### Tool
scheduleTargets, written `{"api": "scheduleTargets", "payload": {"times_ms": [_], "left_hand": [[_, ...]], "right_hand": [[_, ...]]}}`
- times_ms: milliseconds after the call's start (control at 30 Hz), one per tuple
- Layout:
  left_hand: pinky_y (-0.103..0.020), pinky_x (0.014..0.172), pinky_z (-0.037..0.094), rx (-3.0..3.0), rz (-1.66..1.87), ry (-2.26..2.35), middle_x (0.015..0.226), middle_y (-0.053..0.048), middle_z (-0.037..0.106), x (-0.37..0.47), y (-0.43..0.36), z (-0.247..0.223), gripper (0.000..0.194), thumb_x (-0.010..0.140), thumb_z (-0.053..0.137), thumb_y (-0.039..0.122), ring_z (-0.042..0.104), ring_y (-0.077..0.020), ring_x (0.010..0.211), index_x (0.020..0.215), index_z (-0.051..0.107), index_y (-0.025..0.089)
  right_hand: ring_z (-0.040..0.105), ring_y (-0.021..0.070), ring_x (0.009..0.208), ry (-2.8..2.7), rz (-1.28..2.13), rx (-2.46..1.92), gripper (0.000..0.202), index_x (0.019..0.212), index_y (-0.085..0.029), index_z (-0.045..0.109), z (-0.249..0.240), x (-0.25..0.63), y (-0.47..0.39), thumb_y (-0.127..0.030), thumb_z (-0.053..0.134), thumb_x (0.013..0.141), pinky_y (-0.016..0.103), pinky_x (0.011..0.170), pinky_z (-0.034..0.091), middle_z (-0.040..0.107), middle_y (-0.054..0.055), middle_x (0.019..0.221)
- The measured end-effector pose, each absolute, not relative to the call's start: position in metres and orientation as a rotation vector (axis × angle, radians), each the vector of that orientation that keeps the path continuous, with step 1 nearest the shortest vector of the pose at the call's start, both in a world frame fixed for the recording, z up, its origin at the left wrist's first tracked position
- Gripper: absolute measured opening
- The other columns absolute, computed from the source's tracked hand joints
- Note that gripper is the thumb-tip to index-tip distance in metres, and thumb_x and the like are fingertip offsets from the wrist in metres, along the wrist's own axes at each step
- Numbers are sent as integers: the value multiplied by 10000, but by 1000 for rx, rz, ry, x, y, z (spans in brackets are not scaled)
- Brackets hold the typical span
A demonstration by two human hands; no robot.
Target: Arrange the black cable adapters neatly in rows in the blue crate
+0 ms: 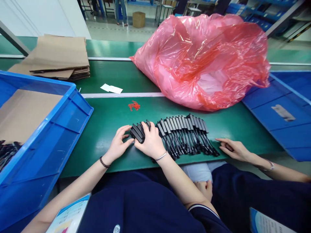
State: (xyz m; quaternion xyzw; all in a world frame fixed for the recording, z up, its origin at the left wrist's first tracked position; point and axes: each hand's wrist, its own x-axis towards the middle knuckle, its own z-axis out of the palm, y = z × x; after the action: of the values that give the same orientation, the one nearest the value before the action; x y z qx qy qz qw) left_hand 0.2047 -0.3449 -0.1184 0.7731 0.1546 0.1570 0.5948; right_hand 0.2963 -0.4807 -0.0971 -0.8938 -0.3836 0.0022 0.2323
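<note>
On the green worktop, both my hands are at a small group of black box-shaped cable modules (138, 132) standing side by side. My left hand (119, 142) presses on their left end, thumb and fingers curved around it. Over the right part of the group lies my right hand (152, 140), its fingers closed on the boxes and hiding some of them. Just right of it, a long fanned row of similar modules (179, 124) lies with its black cables (187, 145) pointing toward me. A little pile of red rings (134, 105) is beyond my hands.
A blue bin (75, 113) with cardboard and black cables stands left; another blue bin (279, 113) is right. Behind are stacked cardboard sheets (60, 55), white slips (111, 88) and a large pink plastic bag (206, 61). A co-worker's hand (234, 149) rests near the row's right end.
</note>
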Motion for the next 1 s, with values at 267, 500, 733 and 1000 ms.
{"api": "scheduleTargets", "payload": {"times_ms": [267, 500, 733, 1000], "left_hand": [[-265, 693, 517, 2116, 352, 434, 1079, -57, 460, 203, -336, -140, 391, 741, 498, 133, 547, -84, 714, 1126, 492, 199], [-330, 792, 510, 2287, 375, 348, 1118, -85, 485, 222, -323, -140, 415, 729, 511, 138, 559, -164, 910, 1140, 480, 180], [-434, 1067, 223, 2461, 390, -265, 1390, -95, 304, 241, -326, -101, 516, 851, 401, 281, 237, -231, 1299, 1346, 277, 203], [-529, 1040, 94, 2767, 25, -618, 1388, -77, 331, 283, -343, -110, 478, 867, 322, 467, 194, -257, 1313, 1291, 393, 258]], "right_hand": [[388, 331, 1035, -1053, 54, -2714, 779, 1357, -215, 239, -108, 286, -465, -565, 482, 706, 436, 726, 420, 262, 204, 1326], [180, 409, 1244, -985, 63, -2758, 890, 1391, -163, 148, -119, 287, -456, -638, 465, 709, 571, 901, 257, 77, 256, 1409], [246, 277, 1283, -1183, 396, -2382, 715, 1367, -86, 228, -91, 323, -492, -540, 356, 829, 417, 990, 294, 263, 208, 1381], [584, 161, 916, -1039, 434, -2420, 285, 1095, -168, 531, -77, 328, -562, -235, 340, 894, 280, 819, 442, 612, 70, 1024]]}}
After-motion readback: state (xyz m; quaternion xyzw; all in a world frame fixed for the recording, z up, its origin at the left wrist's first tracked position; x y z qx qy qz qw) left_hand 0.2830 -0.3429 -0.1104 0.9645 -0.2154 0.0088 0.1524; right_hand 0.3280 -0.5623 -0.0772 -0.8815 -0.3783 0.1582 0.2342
